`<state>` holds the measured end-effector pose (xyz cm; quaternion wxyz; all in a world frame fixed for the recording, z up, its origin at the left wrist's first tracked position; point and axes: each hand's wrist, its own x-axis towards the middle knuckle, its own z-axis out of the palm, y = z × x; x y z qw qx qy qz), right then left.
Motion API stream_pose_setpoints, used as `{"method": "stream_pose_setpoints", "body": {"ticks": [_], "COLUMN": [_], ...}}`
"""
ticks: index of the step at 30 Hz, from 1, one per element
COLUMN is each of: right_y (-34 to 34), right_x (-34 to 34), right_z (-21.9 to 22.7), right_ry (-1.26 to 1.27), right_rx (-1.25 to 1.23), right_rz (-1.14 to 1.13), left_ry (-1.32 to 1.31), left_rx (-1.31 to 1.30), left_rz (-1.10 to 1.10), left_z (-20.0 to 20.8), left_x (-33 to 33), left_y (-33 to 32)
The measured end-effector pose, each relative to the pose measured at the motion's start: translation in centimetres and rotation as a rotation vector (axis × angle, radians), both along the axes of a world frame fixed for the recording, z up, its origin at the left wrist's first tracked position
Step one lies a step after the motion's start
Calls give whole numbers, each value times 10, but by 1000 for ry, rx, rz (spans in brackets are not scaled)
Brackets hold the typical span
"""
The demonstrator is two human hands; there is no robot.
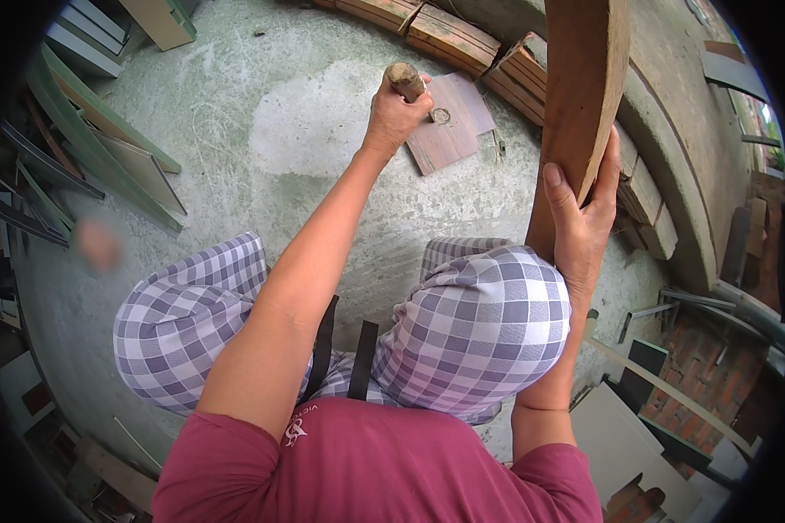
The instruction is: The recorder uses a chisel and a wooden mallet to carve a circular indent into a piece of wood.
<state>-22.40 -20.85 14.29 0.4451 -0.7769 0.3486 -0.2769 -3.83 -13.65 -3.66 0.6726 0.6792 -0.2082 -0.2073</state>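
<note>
My left hand (396, 116) is stretched forward, its fingers wrapped around a thick round wooden handle (405, 77) with the butt end facing up. Whatever is at the lower end of that handle is hidden by the hand. Just beside it, a small dark ring shape (440, 115) shows on a reddish-brown board (445, 144) lying on the ground. My right hand (580, 213) grips a long brown wooden plank (582, 96) by its edge, thumb on the broad face and fingers around the far side. The plank stands up outside my right knee, its top running out of view.
Stacked reddish bricks or blocks (452, 39) line the far edge of the concrete floor (305, 122), along a low concrete ledge (672, 148). Panels and strips (105, 131) lean at the left. More boards (624, 436) and metal pieces lie at the lower right.
</note>
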Motion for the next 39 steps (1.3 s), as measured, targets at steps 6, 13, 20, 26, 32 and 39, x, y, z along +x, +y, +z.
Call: {"method": "stream_pose_setpoints", "body": {"ticks": [6, 13, 20, 26, 32, 39], "right_y": [-2, 4, -19, -41, -71, -55], "right_x": [0, 2, 4, 12, 26, 42], "right_z": [0, 1, 20, 42, 37, 69], "right_ry": [21, 174, 143, 255, 778, 309], "right_rx": [-22, -15, -226, -505, -823, -759], "right_rz": [-7, 15, 115, 267, 609, 526], "left_ry": [13, -111, -28, -96, -407, -58], "left_rx": [32, 36, 59, 97, -54, 94], "left_rz": [-44, -5, -73, -85, -49, -91], "left_z": [6, -2, 7, 10, -7, 5], "left_x": [0, 3, -1, -6, 2, 0], "left_y": [-3, -8, -18, -17, -23, -15]}}
